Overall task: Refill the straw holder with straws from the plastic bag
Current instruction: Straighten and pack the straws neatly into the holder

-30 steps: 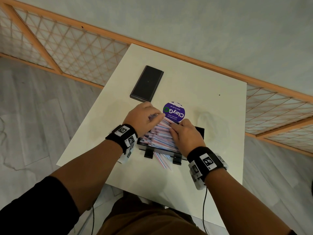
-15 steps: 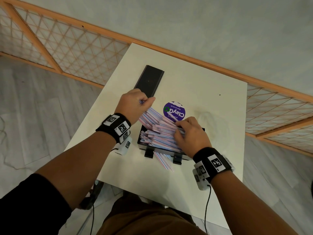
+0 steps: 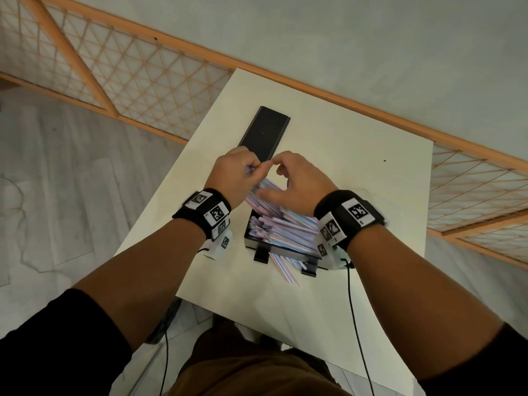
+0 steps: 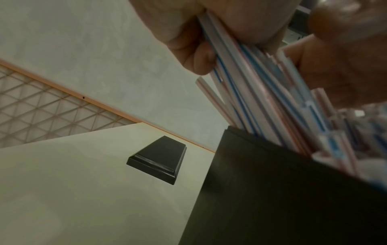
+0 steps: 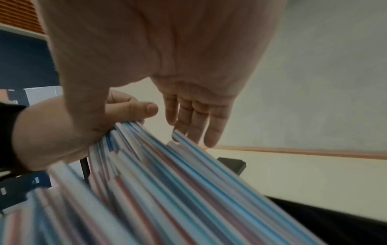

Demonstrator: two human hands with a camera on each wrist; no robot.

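A black straw holder [image 3: 257,243] stands on the white table [image 3: 371,172], heaped with red- and blue-striped straws [image 3: 288,224]. My left hand [image 3: 248,170] grips the far ends of a bundle of these straws [image 4: 261,99] and holds them tilted up out of the holder [image 4: 272,190]. My right hand [image 3: 285,178] hovers over the same bundle [image 5: 167,182], fingers [image 5: 192,122] straight and close to the straw tips, thumb alongside. The left hand [image 5: 125,109] shows there too. Several straws [image 3: 285,270] stick out under the holder's front. I cannot make out the plastic bag.
A flat black lid [image 3: 264,132] lies on the table just beyond my hands, also in the left wrist view as the lid [image 4: 159,159]. The table's left edge [image 3: 177,190] is near my left wrist. A wood-framed lattice screen [image 3: 128,75] stands beyond.
My left hand has lifted the straw ends up and away from the holder. My right hand left the straws in the holder and rose beside the left. It now covers the purple round label.
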